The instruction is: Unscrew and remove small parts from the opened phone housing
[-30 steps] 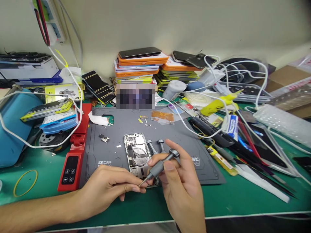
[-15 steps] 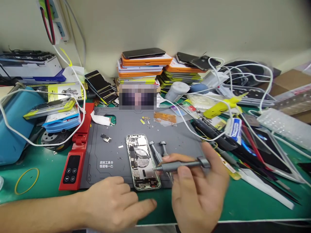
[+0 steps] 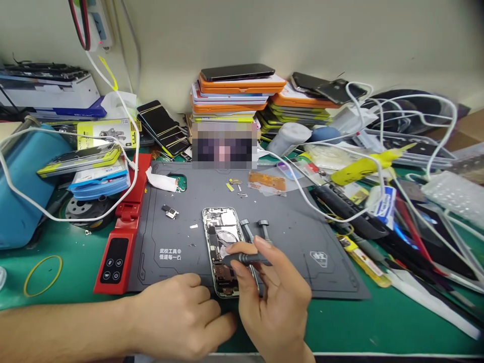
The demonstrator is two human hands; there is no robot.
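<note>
An opened smartphone (image 3: 223, 222) lies on the grey work mat (image 3: 302, 227), its inner parts and round coil exposed. My right hand (image 3: 276, 297) is shut on a grey screwdriver (image 3: 247, 258), held almost level over the phone's middle; its tip is hard to make out against the parts. Just below and left of the phone, my left hand (image 3: 181, 315) rests palm down with curled fingers, their inner side hidden. Two more screwdrivers (image 3: 263, 227) lie along the phone's right side, partly hidden by my right hand.
Left of the mat stands a red device with touch buttons (image 3: 113, 262). Small parts (image 3: 170, 212) and an orange flex strip (image 3: 267, 182) lie on the mat. Stacked orange cases (image 3: 234, 88) stand behind. Tools and a looping white cable (image 3: 325, 214) crowd the right.
My right hand has moved left and turned, bringing the screwdriver over the phone's middle. My left index finger has drawn in. The whole view has shifted slightly.
</note>
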